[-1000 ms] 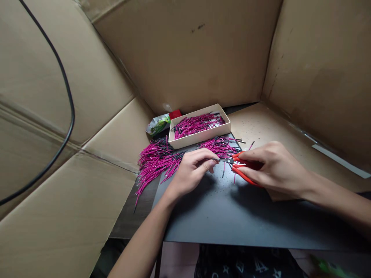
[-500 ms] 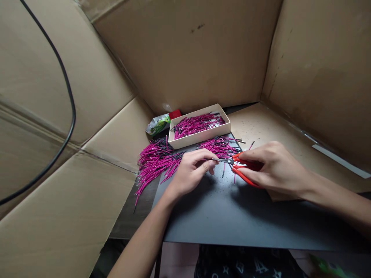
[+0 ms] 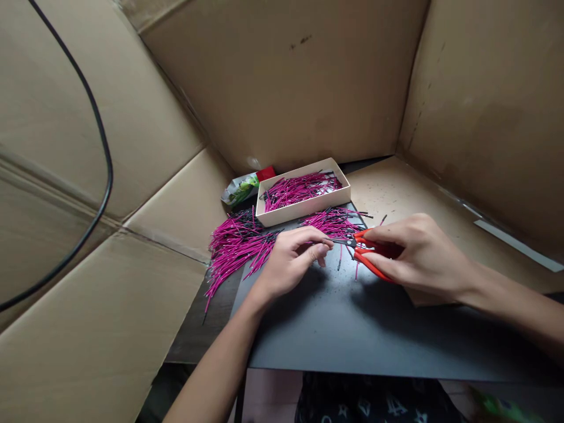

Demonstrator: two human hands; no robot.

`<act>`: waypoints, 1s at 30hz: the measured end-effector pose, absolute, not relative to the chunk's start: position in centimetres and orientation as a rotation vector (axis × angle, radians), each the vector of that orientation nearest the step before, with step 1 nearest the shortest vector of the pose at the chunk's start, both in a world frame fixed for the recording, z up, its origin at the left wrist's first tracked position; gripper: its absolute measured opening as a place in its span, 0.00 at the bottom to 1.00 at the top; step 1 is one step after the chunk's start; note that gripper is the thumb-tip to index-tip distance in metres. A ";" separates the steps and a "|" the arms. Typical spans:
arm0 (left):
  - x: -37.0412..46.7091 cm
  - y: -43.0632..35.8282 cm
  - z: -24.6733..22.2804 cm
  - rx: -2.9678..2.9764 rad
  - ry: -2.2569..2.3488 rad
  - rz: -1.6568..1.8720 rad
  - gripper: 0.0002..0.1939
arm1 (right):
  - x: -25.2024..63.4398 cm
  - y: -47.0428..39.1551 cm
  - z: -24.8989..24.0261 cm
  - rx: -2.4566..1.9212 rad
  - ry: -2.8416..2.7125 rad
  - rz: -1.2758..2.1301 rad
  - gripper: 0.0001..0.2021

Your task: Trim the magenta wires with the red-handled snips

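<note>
My right hand (image 3: 425, 252) grips a pair of red-handled scissors (image 3: 374, 267), with fingers and thumb on the two handles. The short dark blades point left and meet the fingertips of my left hand (image 3: 296, 257). That hand is closed in a pinch, thumb against the fingers. Whatever is in the pinch is too small and hidden to make out. Behind my hands lies a heap of short magenta wires with black ends (image 3: 332, 223). A larger pile of the same wires (image 3: 235, 249) is to the left of my left hand.
A shallow pale box (image 3: 304, 210) holding more magenta wires stands behind the heaps. Beside it is a red, green and white packet (image 3: 244, 187). Cardboard walls (image 3: 282, 82) enclose the grey work surface (image 3: 317, 335). A black cable (image 3: 103, 141) hangs at left.
The scissors have shifted very slightly, their blade tips a little to the right and the lower handle a little higher. My left hand stays almost still in its pinch.
</note>
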State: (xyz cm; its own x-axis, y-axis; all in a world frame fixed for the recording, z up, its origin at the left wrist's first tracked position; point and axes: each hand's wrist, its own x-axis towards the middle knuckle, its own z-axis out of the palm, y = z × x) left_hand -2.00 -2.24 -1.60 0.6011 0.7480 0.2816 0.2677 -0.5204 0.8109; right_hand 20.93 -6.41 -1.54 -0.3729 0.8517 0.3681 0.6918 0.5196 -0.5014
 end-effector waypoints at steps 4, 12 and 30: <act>-2.0 -2.3 -1.7 2.058 0.803 0.818 0.07 | 20.8 -6.3 -1.7 -1.253 -2.172 0.363 0.11; -2.0 -2.3 -1.6 2.062 0.820 0.814 0.07 | 20.9 -6.3 -1.7 -1.256 -2.183 0.369 0.11; -2.0 -2.3 -1.7 2.042 0.836 0.809 0.06 | 20.8 -6.4 -1.6 -1.262 -2.196 0.369 0.12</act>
